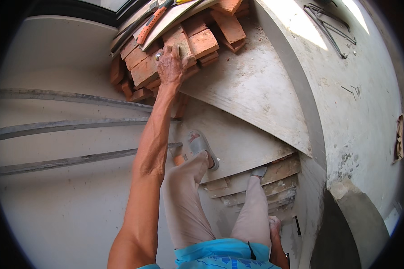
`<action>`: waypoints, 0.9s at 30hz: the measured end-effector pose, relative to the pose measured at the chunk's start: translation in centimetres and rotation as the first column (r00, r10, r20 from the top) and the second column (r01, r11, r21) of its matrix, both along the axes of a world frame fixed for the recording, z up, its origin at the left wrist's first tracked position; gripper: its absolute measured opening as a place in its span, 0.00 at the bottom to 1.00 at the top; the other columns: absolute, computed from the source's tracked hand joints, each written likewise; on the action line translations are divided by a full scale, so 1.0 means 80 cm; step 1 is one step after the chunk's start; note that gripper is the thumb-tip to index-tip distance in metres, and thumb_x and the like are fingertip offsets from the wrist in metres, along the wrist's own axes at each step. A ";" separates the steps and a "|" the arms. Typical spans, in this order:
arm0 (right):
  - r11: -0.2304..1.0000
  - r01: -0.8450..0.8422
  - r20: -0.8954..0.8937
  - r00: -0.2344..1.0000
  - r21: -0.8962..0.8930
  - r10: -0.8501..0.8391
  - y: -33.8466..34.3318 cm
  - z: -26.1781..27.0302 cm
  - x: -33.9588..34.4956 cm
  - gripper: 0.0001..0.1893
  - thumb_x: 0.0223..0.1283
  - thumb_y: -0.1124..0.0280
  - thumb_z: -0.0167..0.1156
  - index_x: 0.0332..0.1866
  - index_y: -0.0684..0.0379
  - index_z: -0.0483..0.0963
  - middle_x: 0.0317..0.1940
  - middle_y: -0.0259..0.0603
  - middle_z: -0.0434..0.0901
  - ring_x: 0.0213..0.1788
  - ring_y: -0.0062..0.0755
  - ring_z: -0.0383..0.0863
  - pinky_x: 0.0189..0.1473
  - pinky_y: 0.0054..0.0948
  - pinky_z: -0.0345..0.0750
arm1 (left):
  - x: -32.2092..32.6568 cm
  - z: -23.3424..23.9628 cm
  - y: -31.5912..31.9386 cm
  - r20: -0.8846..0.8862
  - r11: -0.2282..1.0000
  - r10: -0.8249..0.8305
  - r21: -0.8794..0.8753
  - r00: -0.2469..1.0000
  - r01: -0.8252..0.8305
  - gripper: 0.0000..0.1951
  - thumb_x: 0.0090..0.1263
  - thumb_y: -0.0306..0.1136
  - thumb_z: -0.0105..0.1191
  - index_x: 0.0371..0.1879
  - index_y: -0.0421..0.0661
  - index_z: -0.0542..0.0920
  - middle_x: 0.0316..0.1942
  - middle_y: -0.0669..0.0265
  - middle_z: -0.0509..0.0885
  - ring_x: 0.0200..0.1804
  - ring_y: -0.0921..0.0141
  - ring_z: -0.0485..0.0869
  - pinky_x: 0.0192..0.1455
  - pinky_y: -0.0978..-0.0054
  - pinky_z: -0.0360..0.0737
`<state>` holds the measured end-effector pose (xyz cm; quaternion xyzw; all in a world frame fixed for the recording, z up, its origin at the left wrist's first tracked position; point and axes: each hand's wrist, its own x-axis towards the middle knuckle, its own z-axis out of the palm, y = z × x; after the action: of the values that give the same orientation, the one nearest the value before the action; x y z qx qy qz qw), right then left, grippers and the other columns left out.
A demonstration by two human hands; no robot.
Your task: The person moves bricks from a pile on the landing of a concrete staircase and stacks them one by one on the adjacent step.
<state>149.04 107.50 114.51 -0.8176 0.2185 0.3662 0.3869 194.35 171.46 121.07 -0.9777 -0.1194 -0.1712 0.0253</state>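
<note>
My left hand (171,65) reaches forward to a stack of red bricks (144,72). Its fingers rest on top of one brick (175,36), with the thumb spread towards that brick's near end; whether they grip it I cannot tell. A ring shows on one finger. Just beyond, a tool with an orange and black handle (151,25) lies on thin boards or tiles (170,22) over the bricks. My right hand (275,225) hangs low beside my right leg, partly hidden by it, and what it holds, if anything, does not show.
I stand on winding concrete stairs (235,134), one foot on a triangular tread and the other lower. Dark metal bars (70,126) run along the left. Bent metal rods (328,28) and small nails or wires (353,91) lie on the pale surface at the right.
</note>
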 end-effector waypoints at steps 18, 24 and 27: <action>0.930 0.363 -0.335 0.871 -0.052 -0.358 -0.025 -0.013 0.010 0.12 0.55 0.77 0.49 0.39 0.63 0.80 0.25 0.34 0.77 0.19 0.25 0.74 0.20 0.24 0.71 | 0.032 -0.018 0.002 0.006 0.984 0.070 0.162 0.998 -0.070 0.23 0.59 0.56 0.64 0.34 0.46 0.84 0.43 0.60 0.82 0.48 0.57 0.82 0.59 0.44 0.66; 0.910 0.416 -0.291 0.869 -0.008 -0.400 -0.038 0.000 0.006 0.13 0.54 0.78 0.50 0.43 0.63 0.79 0.22 0.39 0.77 0.18 0.27 0.75 0.18 0.28 0.76 | 0.032 -0.007 0.007 -0.077 0.986 0.093 0.146 0.993 -0.081 0.22 0.58 0.56 0.65 0.33 0.46 0.85 0.45 0.58 0.80 0.49 0.55 0.80 0.56 0.46 0.69; 0.942 0.336 -0.299 0.899 0.003 -0.320 -0.048 -0.001 -0.003 0.15 0.54 0.80 0.48 0.46 0.62 0.78 0.24 0.37 0.77 0.20 0.27 0.77 0.19 0.27 0.74 | 0.008 0.018 0.001 -0.007 1.000 -0.008 0.000 1.000 0.008 0.25 0.61 0.50 0.65 0.46 0.41 0.82 0.45 0.55 0.78 0.50 0.49 0.78 0.54 0.54 0.74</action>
<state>148.80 103.69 114.44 -0.6946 0.3980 0.4192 0.4283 194.97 171.53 122.50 -0.9788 -0.1151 -0.1676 0.0253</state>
